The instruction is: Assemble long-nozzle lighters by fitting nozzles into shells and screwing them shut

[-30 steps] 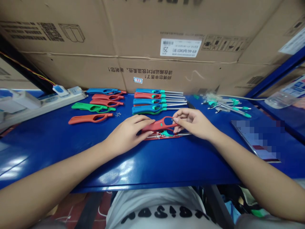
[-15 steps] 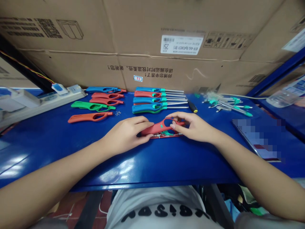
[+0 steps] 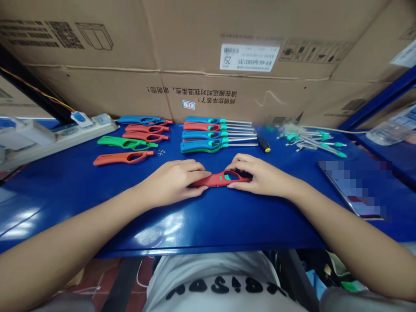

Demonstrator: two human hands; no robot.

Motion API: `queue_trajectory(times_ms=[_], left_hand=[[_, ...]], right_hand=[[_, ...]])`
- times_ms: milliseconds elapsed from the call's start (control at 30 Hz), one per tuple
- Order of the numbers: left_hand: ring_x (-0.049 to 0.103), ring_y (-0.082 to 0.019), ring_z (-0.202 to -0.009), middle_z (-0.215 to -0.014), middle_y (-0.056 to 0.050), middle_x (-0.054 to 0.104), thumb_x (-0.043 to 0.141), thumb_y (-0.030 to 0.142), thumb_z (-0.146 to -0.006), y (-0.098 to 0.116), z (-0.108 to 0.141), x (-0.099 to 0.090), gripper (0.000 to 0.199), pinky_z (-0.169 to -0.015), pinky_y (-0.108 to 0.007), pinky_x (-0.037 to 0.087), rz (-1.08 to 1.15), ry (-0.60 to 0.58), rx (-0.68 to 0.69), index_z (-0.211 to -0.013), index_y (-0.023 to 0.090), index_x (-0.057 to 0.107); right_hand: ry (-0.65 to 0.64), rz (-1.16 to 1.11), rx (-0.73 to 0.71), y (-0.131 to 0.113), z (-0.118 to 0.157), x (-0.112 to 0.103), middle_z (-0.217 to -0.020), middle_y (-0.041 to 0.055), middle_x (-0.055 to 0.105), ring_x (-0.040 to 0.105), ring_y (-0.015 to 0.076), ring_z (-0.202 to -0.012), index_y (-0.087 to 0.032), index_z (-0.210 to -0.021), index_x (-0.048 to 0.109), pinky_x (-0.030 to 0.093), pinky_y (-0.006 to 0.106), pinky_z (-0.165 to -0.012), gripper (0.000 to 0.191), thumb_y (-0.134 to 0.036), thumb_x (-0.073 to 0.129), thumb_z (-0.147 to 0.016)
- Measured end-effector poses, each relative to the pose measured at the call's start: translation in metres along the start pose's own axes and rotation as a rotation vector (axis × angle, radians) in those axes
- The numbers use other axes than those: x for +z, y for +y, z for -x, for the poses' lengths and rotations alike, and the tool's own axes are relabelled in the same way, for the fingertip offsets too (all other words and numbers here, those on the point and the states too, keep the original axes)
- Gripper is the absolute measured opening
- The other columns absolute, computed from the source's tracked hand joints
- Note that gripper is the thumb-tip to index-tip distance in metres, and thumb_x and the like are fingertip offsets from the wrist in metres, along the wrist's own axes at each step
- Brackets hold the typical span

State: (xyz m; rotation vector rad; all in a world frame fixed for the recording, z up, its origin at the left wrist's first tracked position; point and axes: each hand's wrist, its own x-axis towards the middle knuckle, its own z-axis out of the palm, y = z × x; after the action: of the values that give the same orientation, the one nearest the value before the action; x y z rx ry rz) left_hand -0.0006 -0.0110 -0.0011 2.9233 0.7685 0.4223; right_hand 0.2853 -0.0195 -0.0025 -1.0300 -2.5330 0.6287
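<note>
A red long-reach lighter body (image 3: pixel 216 179) lies on the blue table between my hands, its two shell halves together and a bit of green trigger showing in the loop. My left hand (image 3: pixel 175 180) grips its left end between thumb and fingers. At the loop end my right hand (image 3: pixel 255 175) holds it, thumb in front and fingers behind. Behind them several finished-looking lighters (image 3: pixel 204 145) with metal tubes lie in a stack. Loose shell halves, among them an orange one (image 3: pixel 113 158) and a green one (image 3: pixel 120 142), are spread to the left.
Small screws (image 3: pixel 161 152) lie beside the orange shell. A black screwdriver (image 3: pixel 264 144) rests right of the stack. Clear-and-green inner parts (image 3: pixel 312 141) are heaped at back right, with a phone (image 3: pixel 354 190) nearer. A power strip (image 3: pixel 61 141) runs along the left; a cardboard box (image 3: pixel 195 52) stands behind.
The upper red shell half has come down onto the lower one, covering the inner metal and green parts. Both hands remain at the lighter's two ends.
</note>
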Motion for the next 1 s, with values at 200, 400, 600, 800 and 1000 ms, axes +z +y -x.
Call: queue_trajectory(times_ms=[200,400,600,800,1000], left_hand=[[0.069,-0.023,-0.1,-0.113,-0.008,0.072,0.061,0.032,-0.096,0.0,0.0,0.001,0.028,-0.085,-0.033,0.054,0.006,-0.005,0.002,-0.12,0.018,0.068],[0.068,-0.023,-0.102,-0.115,-0.008,0.072,0.06,0.032,-0.097,0.0,0.0,0.003,0.028,-0.087,-0.033,0.053,0.024,-0.012,-0.003,-0.12,0.018,0.068],[0.067,-0.022,-0.101,-0.113,-0.006,0.072,0.062,0.036,-0.098,-0.002,0.0,0.005,0.028,-0.086,-0.032,0.053,0.046,-0.016,-0.02,-0.119,0.018,0.069],[0.067,-0.024,-0.097,-0.108,-0.007,0.072,0.061,0.032,-0.097,0.008,-0.002,0.002,0.026,-0.084,-0.034,0.054,-0.129,-0.06,-0.013,-0.117,0.017,0.069],[0.067,-0.024,-0.096,-0.105,-0.009,0.071,0.056,0.024,-0.097,0.011,-0.002,0.005,0.026,-0.084,-0.036,0.055,-0.151,-0.03,-0.011,-0.117,0.013,0.068]], right_hand=[[-0.001,0.057,-0.02,-0.001,0.0,-0.001,-0.103,0.0088,0.062,0.06,0.0214,-0.093,-0.018,-0.117,0.068,0.049,0.035,-0.083,0.032,-0.038,0.067,-0.092],[-0.004,0.15,-0.052,0.003,0.001,-0.002,-0.105,0.0106,0.064,0.061,0.0242,-0.096,-0.018,-0.119,0.07,0.049,0.037,-0.086,0.035,-0.041,0.066,-0.092],[-0.016,0.196,-0.053,0.005,0.001,0.0,-0.111,0.0122,0.066,0.061,0.0257,-0.1,-0.016,-0.124,0.07,0.049,0.039,-0.089,0.042,-0.043,0.065,-0.093],[-0.047,0.337,-0.054,0.001,0.001,0.001,-0.111,0.0123,0.068,0.064,0.0268,-0.098,-0.015,-0.126,0.07,0.048,0.04,-0.085,0.043,-0.042,0.066,-0.093],[-0.041,0.464,-0.091,-0.001,0.0,-0.001,-0.11,0.0123,0.07,0.066,0.0268,-0.095,-0.015,-0.124,0.071,0.044,0.038,-0.081,0.037,-0.034,0.066,-0.093]])
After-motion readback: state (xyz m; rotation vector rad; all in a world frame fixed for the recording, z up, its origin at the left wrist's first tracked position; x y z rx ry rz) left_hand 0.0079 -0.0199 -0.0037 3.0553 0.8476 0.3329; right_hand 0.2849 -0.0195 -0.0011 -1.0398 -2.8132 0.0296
